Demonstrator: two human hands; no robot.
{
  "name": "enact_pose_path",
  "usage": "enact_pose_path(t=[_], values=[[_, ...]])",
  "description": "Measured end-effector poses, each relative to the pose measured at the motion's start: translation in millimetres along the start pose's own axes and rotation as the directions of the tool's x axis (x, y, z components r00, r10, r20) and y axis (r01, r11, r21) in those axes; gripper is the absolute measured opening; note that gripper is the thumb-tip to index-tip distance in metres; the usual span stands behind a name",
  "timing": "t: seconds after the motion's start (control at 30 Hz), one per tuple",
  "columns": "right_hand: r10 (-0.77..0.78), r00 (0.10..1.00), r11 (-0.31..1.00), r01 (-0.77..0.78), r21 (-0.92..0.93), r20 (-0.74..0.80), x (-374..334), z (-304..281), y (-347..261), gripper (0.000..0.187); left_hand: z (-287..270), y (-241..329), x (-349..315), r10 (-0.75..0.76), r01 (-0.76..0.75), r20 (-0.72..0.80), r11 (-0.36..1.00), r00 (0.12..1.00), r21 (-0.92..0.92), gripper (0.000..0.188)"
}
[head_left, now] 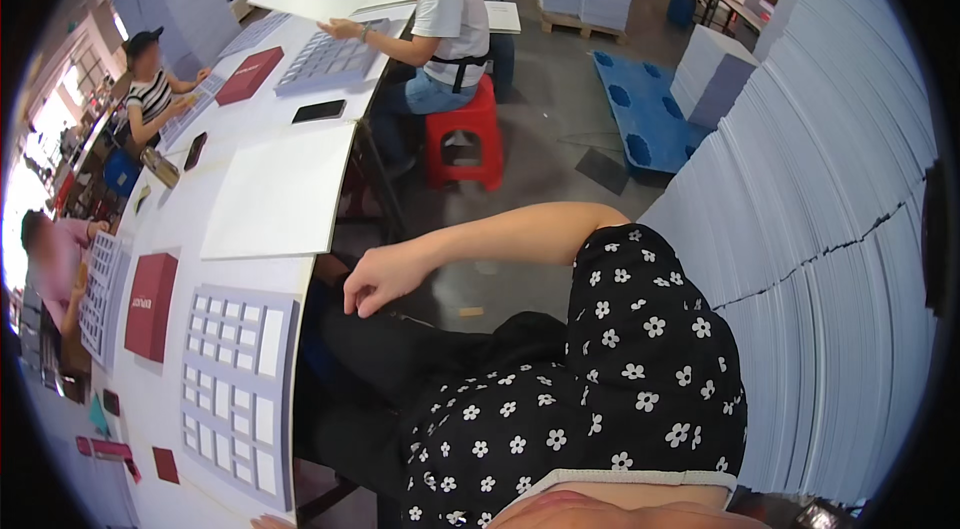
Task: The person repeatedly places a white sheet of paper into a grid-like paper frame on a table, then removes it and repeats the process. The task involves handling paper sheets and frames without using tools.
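Observation:
My right hand (375, 279) hangs over my lap beside the white table's edge (300, 274), fingers loosely curled and holding nothing. My right arm runs back to a black sleeve with white flowers (650, 349). On the table nearest this hand are a grey grid insert with white compartments (240, 389) and a large white board (280, 194). A dark red box (150, 304) sits left of the insert. A sliver of my left hand (270, 522) shows at the bottom edge by the table; its fingers are hidden.
A tall stack of white sheets (830, 229) rises on my right. A person in a white shirt sits on a red stool (465, 134) further along the table, holding a white board. A black phone (320, 111), a blue pallet (645, 109) and two other seated workers are visible.

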State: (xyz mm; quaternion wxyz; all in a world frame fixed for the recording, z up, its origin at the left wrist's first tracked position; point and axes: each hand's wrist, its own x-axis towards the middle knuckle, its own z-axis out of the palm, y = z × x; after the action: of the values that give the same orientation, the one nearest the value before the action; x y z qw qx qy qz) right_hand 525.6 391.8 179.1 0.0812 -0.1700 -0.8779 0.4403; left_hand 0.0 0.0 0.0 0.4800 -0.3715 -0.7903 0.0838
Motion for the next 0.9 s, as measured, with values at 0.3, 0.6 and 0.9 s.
enact_pose_path(t=[0.3, 0.6, 0.9], values=[[0.071, 0.997, 0.995, -0.071, 0.077, -0.003, 17.7, 11.5, 57.6, 0.032, -15.6, 10.8, 8.0, -0.061, 0.068, 0.086, 0.994, 0.994, -0.083, 0.032], [0.042, 0.998, 0.999, -0.044, 0.031, 0.043, 33.8, -3.1, 27.0, 0.032, -6.0, 8.4, 0.3, -0.296, 0.47, 0.559, 0.861, 0.774, -0.195, 0.053], [0.117, 0.992, 0.989, -0.12, 0.081, 0.046, 16.0, 1.7, -1.6, 0.031, -39.6, 18.0, 23.6, -0.389, 0.545, 0.59, 0.832, 0.707, -0.104, 0.049]])
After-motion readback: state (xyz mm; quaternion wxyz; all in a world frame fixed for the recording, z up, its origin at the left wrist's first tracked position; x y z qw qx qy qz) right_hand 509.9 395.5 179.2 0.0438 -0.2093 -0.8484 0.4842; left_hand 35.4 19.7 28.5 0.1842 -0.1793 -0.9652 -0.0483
